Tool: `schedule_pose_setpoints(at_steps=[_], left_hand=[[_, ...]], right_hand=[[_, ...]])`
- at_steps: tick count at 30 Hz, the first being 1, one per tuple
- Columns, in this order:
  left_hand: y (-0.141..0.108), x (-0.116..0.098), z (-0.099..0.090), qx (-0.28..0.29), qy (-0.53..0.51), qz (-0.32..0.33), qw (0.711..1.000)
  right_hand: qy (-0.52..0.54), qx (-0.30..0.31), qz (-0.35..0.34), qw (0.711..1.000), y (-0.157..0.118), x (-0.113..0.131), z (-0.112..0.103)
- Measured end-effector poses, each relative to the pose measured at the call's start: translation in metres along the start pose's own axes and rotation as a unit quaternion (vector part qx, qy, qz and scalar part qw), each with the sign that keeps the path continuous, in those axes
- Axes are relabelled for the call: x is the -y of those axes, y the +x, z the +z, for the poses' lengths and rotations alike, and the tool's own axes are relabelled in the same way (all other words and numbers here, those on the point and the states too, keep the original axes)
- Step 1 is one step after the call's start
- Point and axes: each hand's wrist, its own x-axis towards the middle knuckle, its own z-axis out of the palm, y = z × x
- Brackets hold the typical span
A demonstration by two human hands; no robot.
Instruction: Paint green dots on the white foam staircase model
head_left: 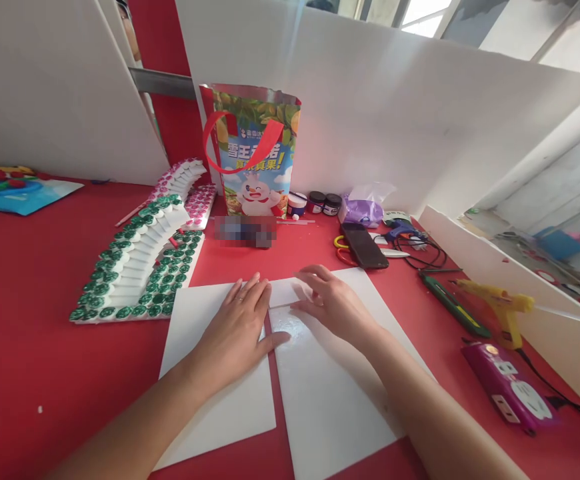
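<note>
Two white boards lie on the red table before me, a narrow red gap between their lower parts. My left hand (243, 327) rests flat on the left board (220, 417), fingers stretched away from me and thumb reaching over the gap onto the right board (330, 413). Over the upper part of the right board is my right hand (333, 300), its fingers bent and apart with nothing visible between them. A shiny patch shows on the right board's surface between the two hands.
Green-studded white arched pieces (135, 267) stand left of the boards. Behind are a colourful bag (257, 160), small jars (324, 203) and purple tissues (363, 208). To the right lie a phone (365, 245), a green cutter (453, 303), a yellow glue gun (500, 303) and a magenta box (510, 387).
</note>
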Motion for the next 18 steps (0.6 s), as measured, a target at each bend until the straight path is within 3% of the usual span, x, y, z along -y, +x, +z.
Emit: schedule_pose_setpoints(at_steps=[3,8,18], left_hand=[[0.003,0.002,-0.003,-0.012,-0.017,-0.012,1.000],[0.006,0.007,-0.011,-0.033,-0.045,-0.033,0.998],[0.005,0.006,-0.008,-0.002,-0.004,-0.027,1.000]], right_hand=[[0.015,0.000,-0.042,0.999,0.006,-0.009,0.007],[0.031,-0.010,-0.008,0.999,0.014,-0.013,0.013],[0.038,0.023,0.018,0.999,0.022,-0.013,0.009]])
